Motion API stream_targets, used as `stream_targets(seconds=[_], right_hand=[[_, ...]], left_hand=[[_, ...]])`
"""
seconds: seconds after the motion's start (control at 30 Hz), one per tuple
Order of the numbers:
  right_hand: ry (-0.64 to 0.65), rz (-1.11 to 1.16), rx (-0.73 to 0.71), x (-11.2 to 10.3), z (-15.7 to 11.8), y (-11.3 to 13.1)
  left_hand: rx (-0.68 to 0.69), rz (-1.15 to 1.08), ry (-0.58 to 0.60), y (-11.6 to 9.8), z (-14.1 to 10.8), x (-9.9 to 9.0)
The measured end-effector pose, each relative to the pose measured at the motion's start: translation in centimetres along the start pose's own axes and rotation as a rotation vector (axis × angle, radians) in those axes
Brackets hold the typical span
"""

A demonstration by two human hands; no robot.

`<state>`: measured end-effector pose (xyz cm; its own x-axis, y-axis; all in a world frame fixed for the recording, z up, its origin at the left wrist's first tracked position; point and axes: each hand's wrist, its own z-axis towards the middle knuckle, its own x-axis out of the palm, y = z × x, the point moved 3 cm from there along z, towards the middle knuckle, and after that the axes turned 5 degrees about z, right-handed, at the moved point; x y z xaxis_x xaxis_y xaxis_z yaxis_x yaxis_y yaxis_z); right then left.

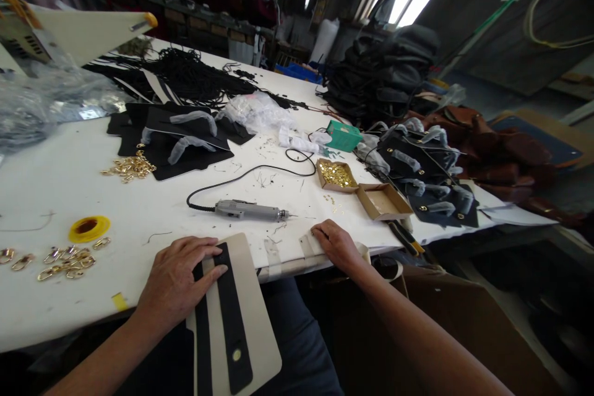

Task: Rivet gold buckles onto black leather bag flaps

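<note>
My left hand (179,278) is at the table's front edge, holding a beige leather panel (262,328) that hangs over my lap. Thumb and fingertips press on a black strap (232,315) lying along the panel, with a round gold-coloured spot near its lower end. My right hand (336,246) rests at the table edge with fingers pinched together; whatever is between them is too small to make out. Under those fingertips lies a strip of tape (309,245) on the edge. A grey electric screwdriver (250,210) lies between and beyond the hands, its bit pointing right.
Gold clasps (69,260) and a yellow tape roll (90,229) lie left. A box of small gold fittings (336,176), an open cardboard box (384,201) and pliers (406,238) are right. Black panels (176,142) lie behind; a black cord (241,174) crosses the table.
</note>
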<state>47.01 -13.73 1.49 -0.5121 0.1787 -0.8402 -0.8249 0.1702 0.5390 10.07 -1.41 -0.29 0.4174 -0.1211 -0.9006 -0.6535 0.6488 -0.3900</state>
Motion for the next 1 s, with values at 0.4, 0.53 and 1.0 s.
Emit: stream_targets(seconds=[0.4,0.53,1.0], right_hand=[[-0.13,0.119,-0.052,-0.2,-1.1,0.1],[-0.053,0.1,-0.086,-0.3,-0.8,0.3],[0.142,0.119,-0.037,-2.0,-2.5,1.3]], left_hand=[[0.01,-0.002,-0.004,-0.1,0.0,-0.1],[0.009,-0.005,-0.011,-0.3,0.0,-0.2],[0.012,0.01,-0.007,0.2,0.0,0.2]])
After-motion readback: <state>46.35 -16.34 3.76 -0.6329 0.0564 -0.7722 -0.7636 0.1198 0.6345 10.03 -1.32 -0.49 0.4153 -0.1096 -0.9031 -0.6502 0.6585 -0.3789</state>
